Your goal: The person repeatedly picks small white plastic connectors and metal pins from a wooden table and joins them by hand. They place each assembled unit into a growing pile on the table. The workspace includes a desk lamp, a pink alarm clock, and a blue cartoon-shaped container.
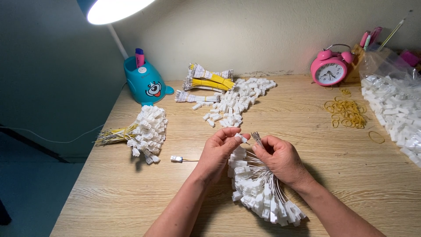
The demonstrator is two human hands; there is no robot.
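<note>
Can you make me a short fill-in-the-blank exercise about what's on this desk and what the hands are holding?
1. The left hand pinches a small white ____ between its fingertips.
2. The right hand holds a bundle of wires whose lower ends carry ____ plastic connectors.
3. The alarm clock at the back of the table is ____ in colour.
4. The loose rubber bands lie between the clock and the ____ bag of connectors.

Missing words: connector; white; pink; clear plastic

Small white plastic connector [240,138] at fingertips, bundle of white-wired connectors [263,197] fanned across the wooden table [342,175]
</note>
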